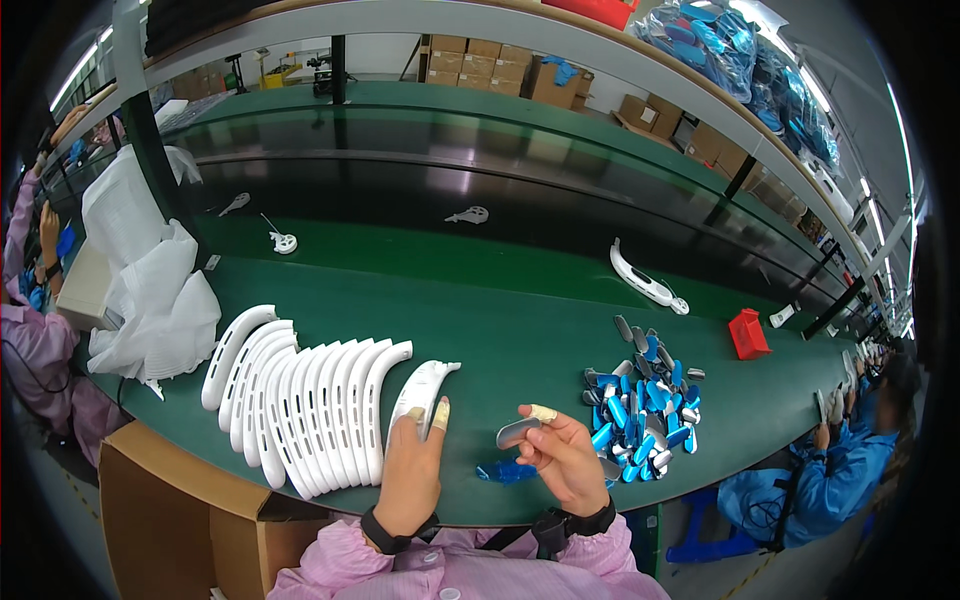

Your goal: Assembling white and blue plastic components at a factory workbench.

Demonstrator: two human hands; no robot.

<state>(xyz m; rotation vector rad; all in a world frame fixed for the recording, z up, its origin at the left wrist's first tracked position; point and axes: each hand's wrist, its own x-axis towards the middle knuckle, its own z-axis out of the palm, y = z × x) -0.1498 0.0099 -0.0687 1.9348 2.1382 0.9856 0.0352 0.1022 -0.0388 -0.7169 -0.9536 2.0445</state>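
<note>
My left hand (412,480) grips a white curved plastic part (425,378) that lies on the green table, its tip pointing away from me. Between the thumb and fingers of my right hand (565,460) is a small grey oval cover (515,432), held just above the table. Yellowish tape wraps fingertips on both hands. Left of my left hand, several white curved plastic parts (330,410) lie side by side in a row. A loose pile of small oval covers (645,405), some with blue film, spreads to the right. Crumpled blue film (507,472) lies between my hands.
White foam wrapping (155,290) is heaped at the left, above an open cardboard box (150,500). A red bin (748,334) stands at the right. Beyond the table runs a dark conveyor (400,190) carrying white parts. A shelf crosses overhead; people sit on both sides.
</note>
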